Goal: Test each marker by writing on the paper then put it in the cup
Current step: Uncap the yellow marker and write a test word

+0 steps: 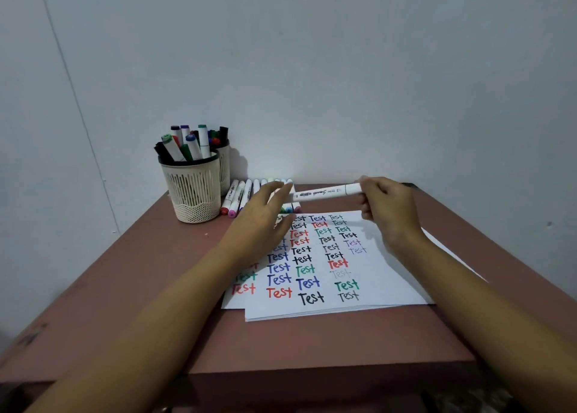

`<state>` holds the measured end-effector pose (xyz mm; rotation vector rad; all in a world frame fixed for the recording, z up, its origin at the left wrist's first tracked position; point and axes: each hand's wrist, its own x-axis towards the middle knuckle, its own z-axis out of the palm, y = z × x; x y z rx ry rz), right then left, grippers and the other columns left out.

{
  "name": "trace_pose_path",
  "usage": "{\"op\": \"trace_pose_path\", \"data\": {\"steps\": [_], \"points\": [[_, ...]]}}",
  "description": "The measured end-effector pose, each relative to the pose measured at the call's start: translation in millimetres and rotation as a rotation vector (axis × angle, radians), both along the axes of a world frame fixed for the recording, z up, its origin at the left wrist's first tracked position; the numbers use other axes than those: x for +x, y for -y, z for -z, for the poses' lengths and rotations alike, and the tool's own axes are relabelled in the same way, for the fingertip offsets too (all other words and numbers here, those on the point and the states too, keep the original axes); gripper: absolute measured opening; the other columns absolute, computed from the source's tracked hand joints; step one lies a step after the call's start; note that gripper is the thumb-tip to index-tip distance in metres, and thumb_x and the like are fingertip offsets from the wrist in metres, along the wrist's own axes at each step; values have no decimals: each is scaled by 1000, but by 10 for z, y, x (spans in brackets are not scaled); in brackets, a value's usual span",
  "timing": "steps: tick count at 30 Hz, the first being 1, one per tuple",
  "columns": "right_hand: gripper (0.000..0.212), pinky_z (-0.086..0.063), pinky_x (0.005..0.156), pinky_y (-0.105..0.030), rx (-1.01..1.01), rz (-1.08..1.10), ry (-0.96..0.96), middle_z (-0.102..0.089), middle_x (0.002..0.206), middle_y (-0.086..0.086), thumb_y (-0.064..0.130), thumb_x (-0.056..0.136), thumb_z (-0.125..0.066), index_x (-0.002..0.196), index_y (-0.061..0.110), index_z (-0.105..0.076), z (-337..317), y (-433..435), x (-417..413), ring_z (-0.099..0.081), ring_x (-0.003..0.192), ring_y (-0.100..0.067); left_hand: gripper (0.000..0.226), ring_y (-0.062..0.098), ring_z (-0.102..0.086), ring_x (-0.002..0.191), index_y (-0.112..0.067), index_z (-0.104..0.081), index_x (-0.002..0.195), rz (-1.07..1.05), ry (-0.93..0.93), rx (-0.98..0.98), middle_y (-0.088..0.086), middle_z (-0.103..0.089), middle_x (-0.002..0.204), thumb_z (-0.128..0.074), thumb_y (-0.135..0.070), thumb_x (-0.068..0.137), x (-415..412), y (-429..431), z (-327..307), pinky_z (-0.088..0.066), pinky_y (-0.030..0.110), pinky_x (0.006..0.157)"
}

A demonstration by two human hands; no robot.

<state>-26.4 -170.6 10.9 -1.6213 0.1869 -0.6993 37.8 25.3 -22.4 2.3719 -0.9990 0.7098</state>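
**White marker held level over the paper**

Head view: the marker (324, 191) is in the air above the far edge of the paper (384, 284), clear of the sheet. Its long axis runs almost level from left to right, the right end a touch higher. It has a smooth white barrel with dark lettering along it. The right hand (390, 212) pinches the right end, fingers curled round it, so that end is covered and its colour cannot be read. The left end points at the left hand (265, 222), which hovers with fingers straight and loosely spread. Its fingertips overlap the marker's left end, and whether they touch it is unclear.

The paper is a thin stack of white sheets lying flat on the matt reddish-brown table (312, 344), covered with columns of the word "Test" in black, red, blue, green and faint purple. The left hand and forearm hide part of the left columns.

The cup (193, 191) stands at the far left of the table. It is a cream plastic cup with slotted sides, a mesh base and a dark rim, and it is full of upright markers. A second cup (224, 169) is half hidden behind it. A row of markers (240, 194) lies beside the cups, pointing away towards the pale wall (343, 69), its right part hidden behind the left hand.
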Motion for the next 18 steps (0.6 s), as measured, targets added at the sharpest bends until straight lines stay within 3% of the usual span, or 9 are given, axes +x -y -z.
{"op": "trace_pose_path", "data": {"steps": [6, 12, 18], "points": [[21, -39, 52, -22, 185, -117, 27, -49, 58, 1, 13, 95, -53, 79, 7, -66, 109, 35, -155, -41, 54, -9, 42, 23, -55, 103, -7, -48, 131, 32, 6, 77, 9, -58, 115, -49, -29, 96, -125, 58, -17, -43, 34, 85], [23, -41, 47, -20, 501, -347, 16, -54, 56, 1, 25, 93, -59, 74, 11, -61, 106, 20, -169, -47, 50, -8, 29, 15, -45, 78, -6, -50, 113, 53, -27, 56, -4, -47, 91, -44, -29, 97, -176, 90, -16, -38, 31, 66], [14, -44, 49, -16, 296, -507, -129, -59, 65, -2, 19, 90, -62, 80, 8, -63, 202, -106, -99, -53, 53, -7, 24, 7, -40, 62, -8, -50, 107, 93, -29, 39, -10, -43, 75, -46, -29, 97, -228, 132, -18, -26, 26, 54]]}}
